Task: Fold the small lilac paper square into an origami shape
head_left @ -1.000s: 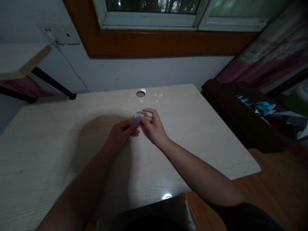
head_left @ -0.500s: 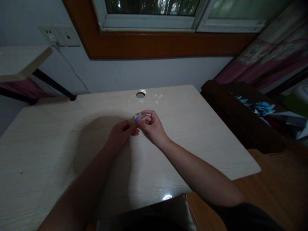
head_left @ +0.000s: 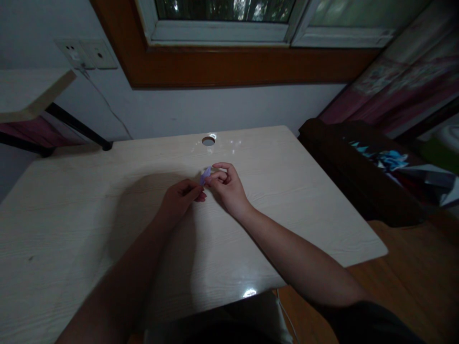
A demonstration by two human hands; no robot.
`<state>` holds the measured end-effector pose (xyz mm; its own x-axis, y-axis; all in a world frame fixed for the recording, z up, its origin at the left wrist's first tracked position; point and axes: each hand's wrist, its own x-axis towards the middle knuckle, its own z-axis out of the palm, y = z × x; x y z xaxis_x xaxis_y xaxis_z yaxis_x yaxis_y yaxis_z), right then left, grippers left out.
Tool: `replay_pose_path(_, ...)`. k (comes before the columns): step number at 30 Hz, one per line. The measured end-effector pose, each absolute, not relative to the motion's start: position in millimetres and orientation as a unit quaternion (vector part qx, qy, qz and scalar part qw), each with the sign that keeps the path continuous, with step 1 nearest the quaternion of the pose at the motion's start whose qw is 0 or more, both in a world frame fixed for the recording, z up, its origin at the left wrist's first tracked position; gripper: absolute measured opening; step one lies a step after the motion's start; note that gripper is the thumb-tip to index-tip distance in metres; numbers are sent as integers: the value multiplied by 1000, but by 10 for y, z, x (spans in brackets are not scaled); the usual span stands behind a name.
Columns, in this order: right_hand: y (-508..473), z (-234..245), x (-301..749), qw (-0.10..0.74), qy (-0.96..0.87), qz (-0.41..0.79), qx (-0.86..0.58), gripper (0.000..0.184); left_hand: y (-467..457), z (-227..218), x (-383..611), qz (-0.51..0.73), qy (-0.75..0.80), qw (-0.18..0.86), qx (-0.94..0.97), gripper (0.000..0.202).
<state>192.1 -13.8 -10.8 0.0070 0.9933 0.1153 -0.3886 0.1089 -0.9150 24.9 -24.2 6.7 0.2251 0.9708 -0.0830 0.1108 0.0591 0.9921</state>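
Note:
Both hands meet over the middle of a pale wooden table (head_left: 89, 224). Between them is a small folded piece of purple paper (head_left: 204, 175). My left hand (head_left: 180, 198) pinches its lower end, fingers curled closed. My right hand (head_left: 226, 186) pinches its upper right side with thumb and forefinger, the other fingers bent. Most of the paper is hidden by the fingers.
A round cable hole (head_left: 208, 141) sits near the table's far edge. A wall with sockets (head_left: 86, 53) and a window frame (head_left: 229, 62) lies behind. A shelf (head_left: 28, 91) juts out at the left. A dark piece of furniture (head_left: 362, 177) with coloured paper stands right.
My right forefinger has curled down onto the paper, and both hands have shifted very slightly. The paper stays between them.

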Motion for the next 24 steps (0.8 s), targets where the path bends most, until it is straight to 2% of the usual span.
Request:
replay_pose_path(13,-176,-90,1924,627,-471,500,-368,37,-261,108,277,394,475,559,554,24)
replay_pose_path(24,-159,-104,1918,608,-449,547,-359,36,-248,78,263,406,476,551,553,28)
